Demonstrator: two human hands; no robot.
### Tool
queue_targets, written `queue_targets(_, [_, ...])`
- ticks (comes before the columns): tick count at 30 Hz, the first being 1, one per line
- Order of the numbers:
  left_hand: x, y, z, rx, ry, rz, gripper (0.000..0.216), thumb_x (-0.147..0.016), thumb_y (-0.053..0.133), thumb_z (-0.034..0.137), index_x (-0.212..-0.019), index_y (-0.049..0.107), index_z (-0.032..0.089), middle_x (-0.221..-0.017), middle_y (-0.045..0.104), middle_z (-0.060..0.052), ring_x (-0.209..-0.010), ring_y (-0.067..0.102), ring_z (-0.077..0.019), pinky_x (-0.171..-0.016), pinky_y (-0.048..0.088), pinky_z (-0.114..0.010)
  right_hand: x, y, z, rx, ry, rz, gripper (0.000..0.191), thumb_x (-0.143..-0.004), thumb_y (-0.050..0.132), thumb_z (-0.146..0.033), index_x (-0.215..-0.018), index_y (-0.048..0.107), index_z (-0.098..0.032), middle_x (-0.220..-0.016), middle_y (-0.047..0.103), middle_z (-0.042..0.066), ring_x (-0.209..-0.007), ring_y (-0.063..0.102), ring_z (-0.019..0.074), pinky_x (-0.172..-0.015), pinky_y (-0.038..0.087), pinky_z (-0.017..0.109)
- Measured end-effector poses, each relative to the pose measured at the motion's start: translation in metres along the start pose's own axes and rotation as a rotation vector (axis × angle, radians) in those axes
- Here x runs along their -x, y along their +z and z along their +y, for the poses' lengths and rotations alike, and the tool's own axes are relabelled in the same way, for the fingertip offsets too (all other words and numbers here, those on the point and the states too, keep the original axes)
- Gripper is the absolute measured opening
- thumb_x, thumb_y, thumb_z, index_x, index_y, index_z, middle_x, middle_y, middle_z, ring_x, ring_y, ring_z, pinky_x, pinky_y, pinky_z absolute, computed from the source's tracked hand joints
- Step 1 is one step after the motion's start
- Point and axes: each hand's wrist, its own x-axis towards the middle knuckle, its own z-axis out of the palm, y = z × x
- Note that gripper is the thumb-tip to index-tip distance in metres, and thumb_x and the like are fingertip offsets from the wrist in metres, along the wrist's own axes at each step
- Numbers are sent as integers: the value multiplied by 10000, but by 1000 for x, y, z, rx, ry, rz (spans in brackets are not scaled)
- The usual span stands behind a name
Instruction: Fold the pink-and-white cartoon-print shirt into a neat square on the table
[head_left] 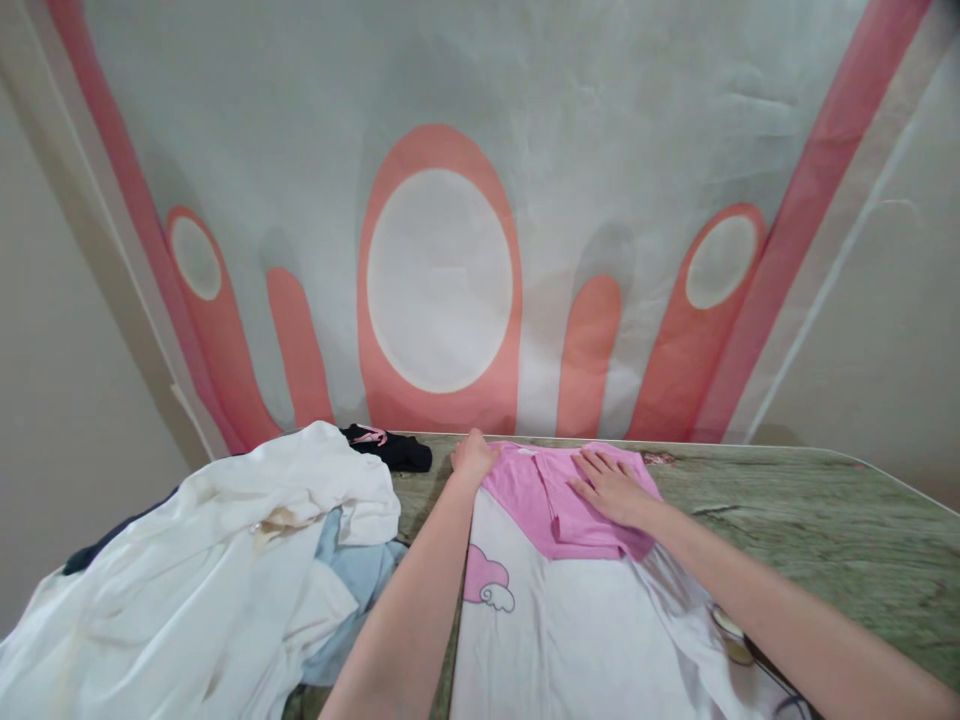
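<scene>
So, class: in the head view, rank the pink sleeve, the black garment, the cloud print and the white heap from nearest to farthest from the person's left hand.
From the left hand:
1. Pink sleeve, under it, at the table's far edge.
2. Black garment, just left.
3. Cloud print, nearer the camera.
4. White heap, far left.

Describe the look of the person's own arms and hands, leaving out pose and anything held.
Both arms are bare as far as the frame shows: no sleeves in view. The left hand and right hand wear no gloves; no rings, watch or bracelets are visible. Fingernails look short, with no visible polish.
</scene>
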Motion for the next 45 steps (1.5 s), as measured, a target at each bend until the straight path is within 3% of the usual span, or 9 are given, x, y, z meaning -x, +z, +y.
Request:
queue_targets(5, [-8,8,-2,126,123,54,432,-770,555,134,-1188,451,169,-1119,597,-104,-1026,561,-188,-867,396,-275,1,-2,1,-19,3,-39,747,-823,86,-678,-1420,199,-243,-1487,165,56,-1345,127,281,-1054,122,515])
queue_targets(14, [-8,13,-10,322,206,174,288,-765,527,50,-1035,550,145,-948,638,-66,-900,597,-162,-840,430,-284,-1,-1,4,-18,11,-23,748,-825,80,-676,-1420,198,-238,-1486,169,62,-1345,132,272,-1061,106,501])
queue_targets(28, [-19,22,-23,632,119,127,275,-787,489,36,-1037,554,132,-852,675,-69,-802,646,-146,-743,491,-257,1,-3,6,-32,-5,-34,732,-830,116,-667,-1417,207,-238,-1483,182,60,-1345,137,270,-1055,133,506])
queue_targets(31, [-20,22,-24,630,104,108,297,-779,526,65,-1071,530,122,-856,670,-72,-776,645,-141,-723,493,-253,4,-3,11,-37,-21,-25,698,-849,138,-635,-1402,257,-226,-1479,195,66,-1342,154,263,-1053,156,494])
queue_targets(37, [-16,23,-25,526,115,93,577,-602,700,38,-1135,506,147,-852,647,-32,-721,625,-131,-749,481,-267,13,1,24,34,-8,24,690,-843,174,-640,-1390,293,-237,-1464,241,69,-1333,183,280,-1056,140,488])
queue_targets(41, [-11,18,-20,460,133,146,408,-741,566,40,-1134,500,127,-944,632,-79,-827,620,-142,-813,465,-287,16,3,26,36,16,10,717,-835,144,-656,-1405,257,-237,-1468,230,61,-1330,197,276,-1059,151,467])
queue_targets(45, [-14,-5,-4,393,199,147,333,-805,496,71,-1135,503,119,-1134,571,-132,-995,580,-170,-868,441,-297,16,3,26,39,17,12,720,-831,133,-665,-1407,250,-249,-1471,223,53,-1333,193,269,-1063,143,459])
